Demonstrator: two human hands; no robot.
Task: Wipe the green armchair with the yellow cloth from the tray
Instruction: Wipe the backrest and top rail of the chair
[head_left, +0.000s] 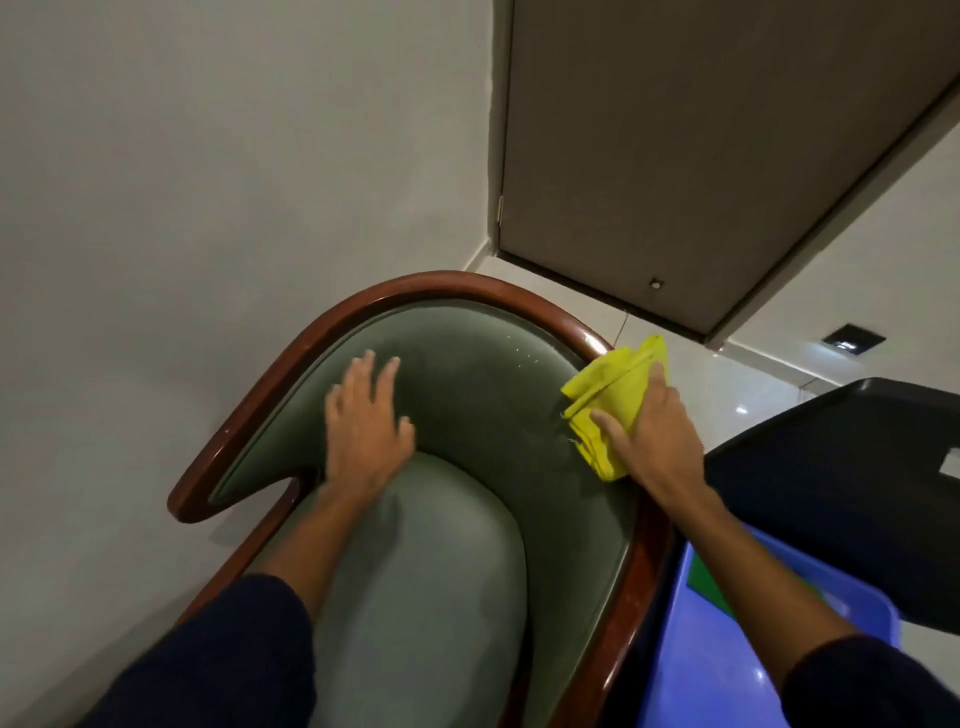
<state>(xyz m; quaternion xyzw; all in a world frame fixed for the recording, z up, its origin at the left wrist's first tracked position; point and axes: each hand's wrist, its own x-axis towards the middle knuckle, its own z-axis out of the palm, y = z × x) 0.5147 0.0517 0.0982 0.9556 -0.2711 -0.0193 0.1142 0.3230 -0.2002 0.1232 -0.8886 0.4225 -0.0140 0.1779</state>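
Observation:
The green armchair (467, 415) with a curved brown wooden rim fills the middle of the view. My right hand (654, 431) presses the folded yellow cloth (608, 400) against the inner right side of the padded backrest, just below the wooden rim. My left hand (363, 415) lies flat with fingers spread on the left part of the backrest, above the seat cushion (426, 571). Both forearms reach in from the bottom, in dark sleeves.
A blue plastic tray (691, 675) with something green in it sits at the lower right beside the chair. A black surface (841, 467) stands behind it. A wall runs along the left, and a brown door (701, 156) is beyond the chair.

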